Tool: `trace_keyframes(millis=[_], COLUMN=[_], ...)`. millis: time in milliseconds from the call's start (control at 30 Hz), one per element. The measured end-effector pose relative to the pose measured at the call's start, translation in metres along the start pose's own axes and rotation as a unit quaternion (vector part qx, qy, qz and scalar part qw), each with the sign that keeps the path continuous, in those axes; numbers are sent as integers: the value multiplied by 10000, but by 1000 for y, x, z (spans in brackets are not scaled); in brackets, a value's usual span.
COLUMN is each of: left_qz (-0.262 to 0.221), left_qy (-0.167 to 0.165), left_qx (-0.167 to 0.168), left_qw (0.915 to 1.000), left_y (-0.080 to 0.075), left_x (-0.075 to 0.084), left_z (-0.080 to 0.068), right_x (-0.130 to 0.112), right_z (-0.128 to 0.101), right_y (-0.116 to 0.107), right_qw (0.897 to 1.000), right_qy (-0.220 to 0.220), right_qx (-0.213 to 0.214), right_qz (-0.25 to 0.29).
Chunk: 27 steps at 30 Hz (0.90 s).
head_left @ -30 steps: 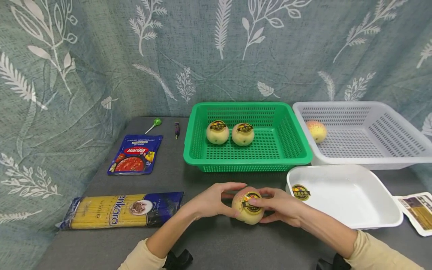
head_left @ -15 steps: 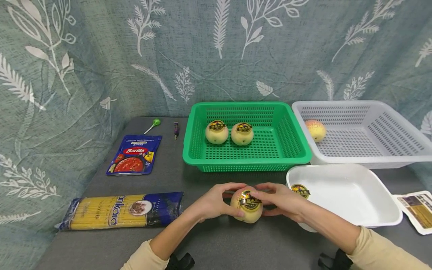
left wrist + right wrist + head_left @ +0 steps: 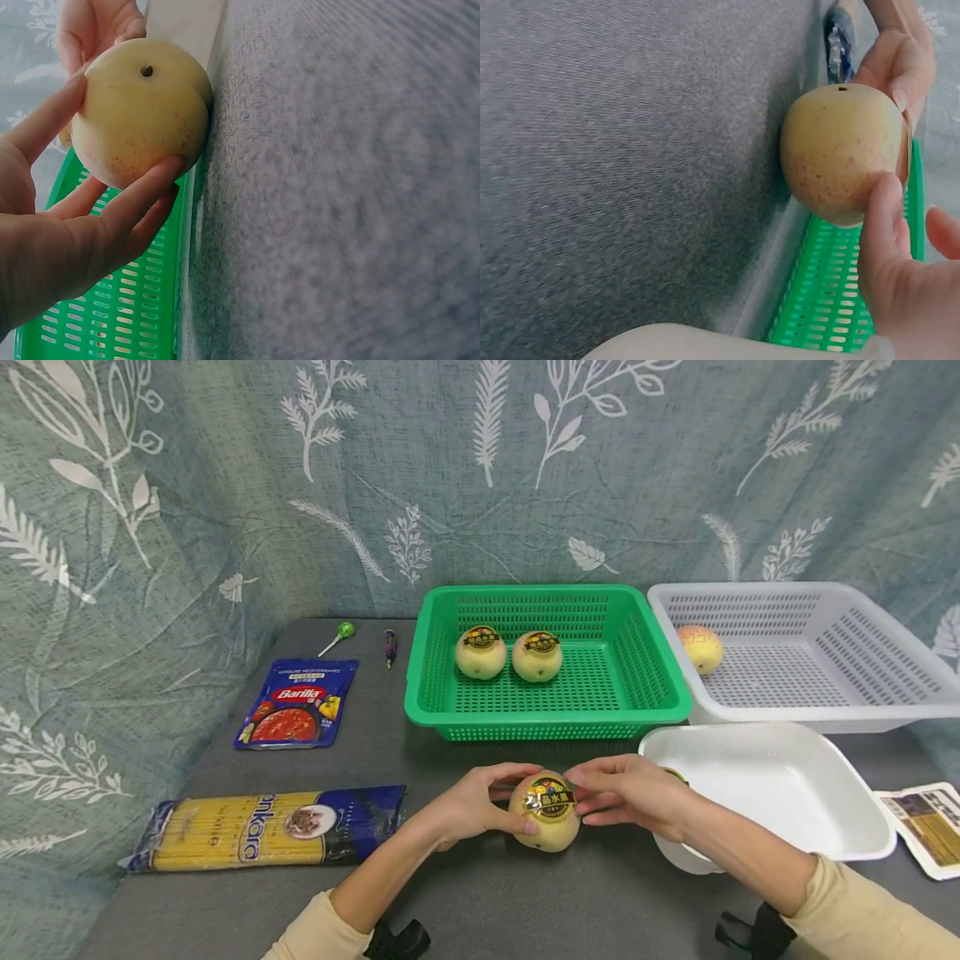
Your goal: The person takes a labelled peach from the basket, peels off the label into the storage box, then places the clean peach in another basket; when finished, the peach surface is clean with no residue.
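A peach [image 3: 546,827] with a round black-and-gold sticker [image 3: 549,797] stands on the grey table in front of the green basket. My left hand [image 3: 480,802] grips it from the left, thumb in front and fingers around the far side. In the left wrist view its underside faces the camera, with a dark spot. At the peach's right side is my right hand [image 3: 637,793]; its fingertips touch the skin close to the sticker's edge. The right wrist view shows that hand's thumb [image 3: 943,231] held away from the fruit.
Two stickered peaches [image 3: 481,653] sit in the green basket [image 3: 547,718]. Another peach [image 3: 701,650] lies in the grey-white basket [image 3: 825,714]. A white tub [image 3: 780,793] stands front right. To the left lie spaghetti [image 3: 262,831], a sauce pouch [image 3: 296,703] and a lollipop [image 3: 345,631].
The sticker has gone from under my right thumb to lying uncovered on the peach. My right hand has drawn back slightly rightward, and my left keeps its grip.
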<state>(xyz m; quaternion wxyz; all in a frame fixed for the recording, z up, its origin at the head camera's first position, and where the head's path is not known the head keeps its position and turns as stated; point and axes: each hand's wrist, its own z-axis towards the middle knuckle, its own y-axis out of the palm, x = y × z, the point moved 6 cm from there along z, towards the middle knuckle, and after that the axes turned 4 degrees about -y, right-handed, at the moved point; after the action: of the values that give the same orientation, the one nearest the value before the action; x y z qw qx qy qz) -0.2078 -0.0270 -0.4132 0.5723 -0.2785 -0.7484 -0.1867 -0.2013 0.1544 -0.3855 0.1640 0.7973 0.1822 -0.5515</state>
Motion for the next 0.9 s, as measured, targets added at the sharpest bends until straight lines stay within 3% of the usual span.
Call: trace_keyframes(millis=[167, 533, 767, 900], left_qz=[31, 3, -43, -107], left_qy=[28, -14, -16, -75], left_qx=[-67, -73, -27, 13], left_qw=[10000, 10000, 10000, 9999], left_y=[0, 0, 0, -1], left_x=[0, 0, 0, -2], left_z=[0, 1, 0, 0], right_x=[-2, -14, -37, -37], right_z=[6, 8, -10, -23], right_y=[4, 3, -30, -58], right_qw=[9994, 9986, 9968, 9960], right_qy=[-56, -391, -619, -630], right_qx=[-277, 153, 414, 591], right_qz=[217, -329, -274, -249])
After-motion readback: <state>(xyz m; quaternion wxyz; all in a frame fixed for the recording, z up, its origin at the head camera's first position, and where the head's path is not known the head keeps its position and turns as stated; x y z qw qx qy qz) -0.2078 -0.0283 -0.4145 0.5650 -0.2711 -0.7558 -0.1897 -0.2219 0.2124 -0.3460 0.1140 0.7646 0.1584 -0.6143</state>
